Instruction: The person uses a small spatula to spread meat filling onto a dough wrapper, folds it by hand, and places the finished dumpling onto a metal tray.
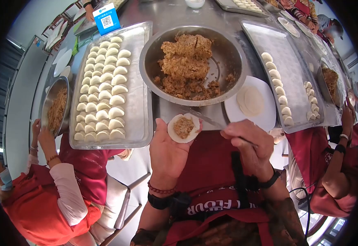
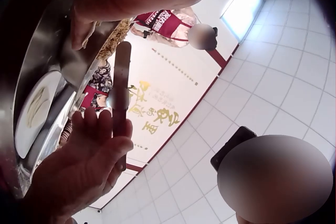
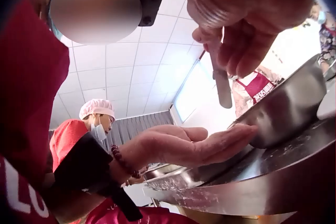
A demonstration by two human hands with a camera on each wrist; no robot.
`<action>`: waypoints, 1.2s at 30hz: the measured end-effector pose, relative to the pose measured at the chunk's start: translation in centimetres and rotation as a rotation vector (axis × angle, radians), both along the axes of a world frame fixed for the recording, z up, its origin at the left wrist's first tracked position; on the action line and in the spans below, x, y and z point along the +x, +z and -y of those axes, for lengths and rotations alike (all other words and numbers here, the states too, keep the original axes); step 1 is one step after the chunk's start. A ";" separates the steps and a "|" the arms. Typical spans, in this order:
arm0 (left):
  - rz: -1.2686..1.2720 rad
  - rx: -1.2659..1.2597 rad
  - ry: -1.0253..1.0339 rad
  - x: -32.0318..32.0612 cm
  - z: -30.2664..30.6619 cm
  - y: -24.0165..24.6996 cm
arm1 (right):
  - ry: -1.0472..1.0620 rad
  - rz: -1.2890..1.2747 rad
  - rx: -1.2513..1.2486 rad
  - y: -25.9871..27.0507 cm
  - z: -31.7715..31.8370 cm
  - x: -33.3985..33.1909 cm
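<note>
Left hand, palm up, thumb and fingers extended; a round wrapper lies flat across the fingers, with a mound of filling at its centre. Right hand, fingers curled, grips the handle of a spatula; in the right wrist view the blade hangs above the left hand, apart from it. Both hands are in front of the near edge of the surface. Beyond them stands a steel bowl, partly filled with brown mince heaped mostly toward its left side. Right of the bowl, a white plate bears thin spare rounds. To the left, a tray carries four rows of dumplings; to the right, a second tray holds a long row along its left edge and shorter rows near its right.
</note>
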State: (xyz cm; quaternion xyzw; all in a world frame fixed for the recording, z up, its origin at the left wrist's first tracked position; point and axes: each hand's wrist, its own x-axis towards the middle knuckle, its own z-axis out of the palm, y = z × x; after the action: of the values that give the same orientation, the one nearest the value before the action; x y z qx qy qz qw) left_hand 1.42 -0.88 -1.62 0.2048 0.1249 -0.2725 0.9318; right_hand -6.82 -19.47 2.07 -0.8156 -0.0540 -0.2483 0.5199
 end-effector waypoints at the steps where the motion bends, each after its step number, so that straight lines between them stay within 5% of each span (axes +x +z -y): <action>1: 0.002 -0.006 -0.017 -0.1 0.0 -0.1 | -0.004 -0.028 0.054 -0.1 -0.3 0.7; 8: 0.002 -0.013 -0.049 -0.2 -0.2 -0.4 | -0.141 -0.353 0.118 1.0 -1.0 5.8; 12: -0.010 -0.017 -0.053 -0.2 -0.3 -0.7 | -0.179 -0.167 0.182 1.2 0.3 7.4; 22: -0.054 -0.050 -0.035 -0.6 0.2 -0.6 | -0.183 -0.038 -0.235 0.2 0.2 12.7; 36: -0.042 -0.065 -0.042 -1.6 0.3 -0.5 | -0.010 -0.165 -0.139 1.9 1.7 10.1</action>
State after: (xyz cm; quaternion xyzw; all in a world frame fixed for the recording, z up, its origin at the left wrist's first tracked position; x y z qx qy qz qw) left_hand -0.19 -1.15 -2.10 0.1709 0.1313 -0.3001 0.9292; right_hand 3.31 -21.14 3.94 -0.8676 -0.0239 -0.1785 0.4636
